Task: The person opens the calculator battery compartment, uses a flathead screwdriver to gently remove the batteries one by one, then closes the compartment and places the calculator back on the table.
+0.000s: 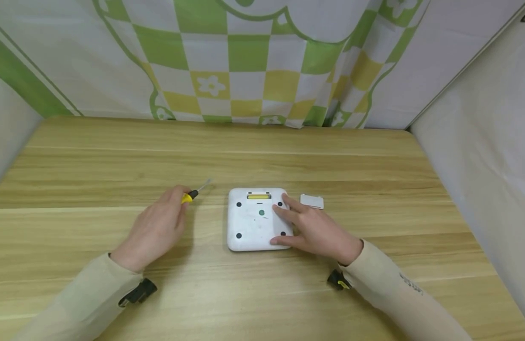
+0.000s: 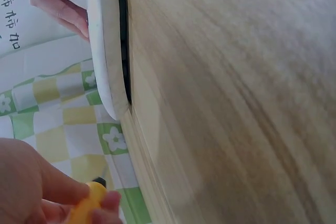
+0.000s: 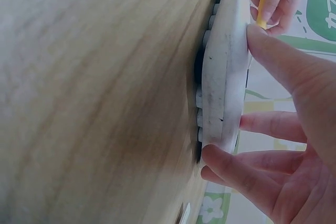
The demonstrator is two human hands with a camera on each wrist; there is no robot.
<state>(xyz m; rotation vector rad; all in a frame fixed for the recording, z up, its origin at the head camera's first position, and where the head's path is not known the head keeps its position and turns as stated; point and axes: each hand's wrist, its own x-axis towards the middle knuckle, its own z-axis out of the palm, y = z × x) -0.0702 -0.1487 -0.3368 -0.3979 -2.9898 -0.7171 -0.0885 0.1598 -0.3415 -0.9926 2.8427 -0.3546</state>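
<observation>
A white calculator [image 1: 249,225] lies face down on the table, its keys [image 3: 208,22] showing along the underside in the right wrist view. In its back, the battery compartment is uncovered and a yellow battery [image 1: 259,196] sits inside. My right hand [image 1: 320,232] rests on the calculator's right side, thumb and fingers spread and touching the back and edge. To the left, my left hand [image 1: 158,227] grips a screwdriver [image 1: 193,193] by its yellow and black handle. The metal shaft points away to the upper right, apart from the calculator.
Just right of the calculator lies the small white battery cover [image 1: 312,201]. The wooden table [image 1: 262,151] ends at the back against a green, white and yellow checked curtain [image 1: 247,52]. Pale cloth [image 1: 493,123] hangs along the right side.
</observation>
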